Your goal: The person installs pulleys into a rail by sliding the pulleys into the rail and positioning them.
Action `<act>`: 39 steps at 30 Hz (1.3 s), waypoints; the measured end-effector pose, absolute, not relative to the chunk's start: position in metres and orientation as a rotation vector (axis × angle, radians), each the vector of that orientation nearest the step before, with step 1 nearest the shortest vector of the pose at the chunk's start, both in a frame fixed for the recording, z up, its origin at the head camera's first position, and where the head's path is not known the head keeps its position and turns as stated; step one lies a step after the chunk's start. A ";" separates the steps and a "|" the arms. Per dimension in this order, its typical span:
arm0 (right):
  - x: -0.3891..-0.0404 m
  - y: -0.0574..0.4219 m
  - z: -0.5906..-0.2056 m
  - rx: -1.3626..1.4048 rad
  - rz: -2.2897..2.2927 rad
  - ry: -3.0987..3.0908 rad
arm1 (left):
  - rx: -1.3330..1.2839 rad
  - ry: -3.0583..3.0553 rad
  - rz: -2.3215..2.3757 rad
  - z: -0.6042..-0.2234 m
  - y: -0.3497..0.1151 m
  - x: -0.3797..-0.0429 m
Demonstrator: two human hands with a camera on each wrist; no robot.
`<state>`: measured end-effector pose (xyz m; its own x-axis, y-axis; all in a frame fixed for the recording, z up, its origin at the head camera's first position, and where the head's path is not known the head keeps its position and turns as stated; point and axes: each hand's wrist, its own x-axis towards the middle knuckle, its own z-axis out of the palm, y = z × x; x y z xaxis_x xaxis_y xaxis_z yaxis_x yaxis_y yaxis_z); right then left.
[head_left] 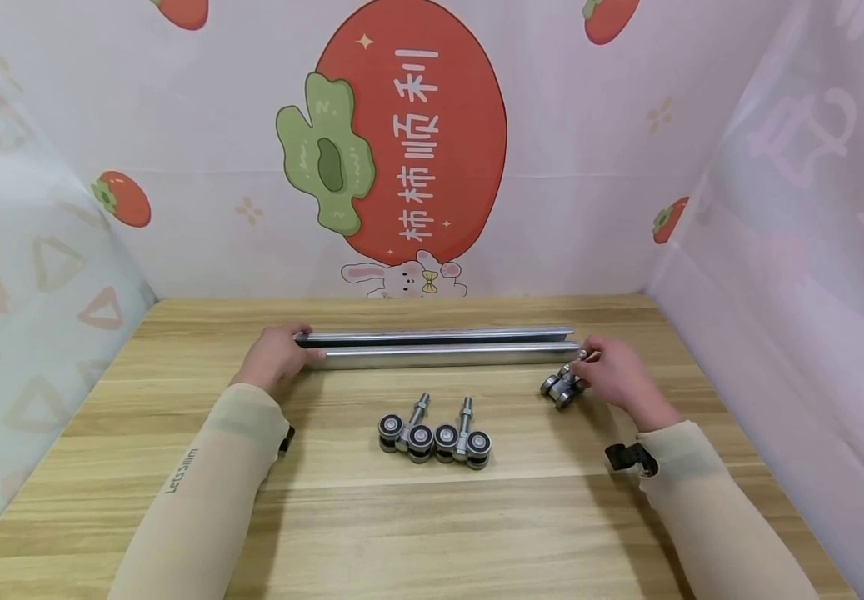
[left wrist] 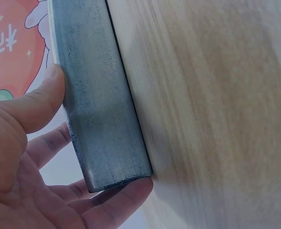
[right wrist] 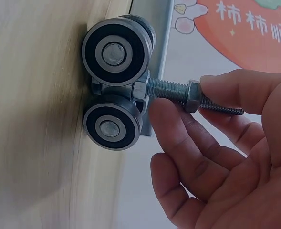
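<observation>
Two silvery metal channel rails lie side by side at the back of the wooden table: a front rail (head_left: 439, 357) and a rear rail (head_left: 432, 337). My left hand (head_left: 272, 360) grips the left end of the front rail. In the left wrist view, its thumb (left wrist: 52, 90) lies along one edge of that rail (left wrist: 99, 105) and its fingers curl round the end. By the rails' right ends, my right hand (head_left: 617, 377) pinches the threaded bolt (right wrist: 171, 90) of a wheeled roller trolley (head_left: 561, 390). The trolley's wheels (right wrist: 115, 52) face the table; whether they touch it, I cannot tell.
Two more roller trolleys, one on the left (head_left: 406, 437) and one on the right (head_left: 463, 443), stand close together mid-table with their bolts pointing away. A printed cloth backdrop (head_left: 566, 208) rises behind the wooden table (head_left: 372, 525) and along both sides.
</observation>
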<state>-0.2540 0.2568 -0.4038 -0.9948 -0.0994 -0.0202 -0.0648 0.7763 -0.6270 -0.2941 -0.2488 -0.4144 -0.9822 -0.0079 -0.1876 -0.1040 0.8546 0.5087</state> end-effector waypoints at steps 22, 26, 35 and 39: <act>-0.267 0.290 -0.405 -0.022 -0.975 2.919 | -0.089 2.844 0.803 -0.412 -0.247 -0.292; -0.270 0.295 -0.406 0.000 -0.965 2.936 | -0.101 2.839 0.811 -0.412 -0.247 -0.292; -0.279 0.307 -0.409 0.056 -0.959 2.954 | -0.087 2.845 0.799 -0.414 -0.248 -0.293; -0.286 0.311 -0.407 0.053 -0.942 2.985 | -0.096 2.842 0.800 -0.414 -0.248 -0.294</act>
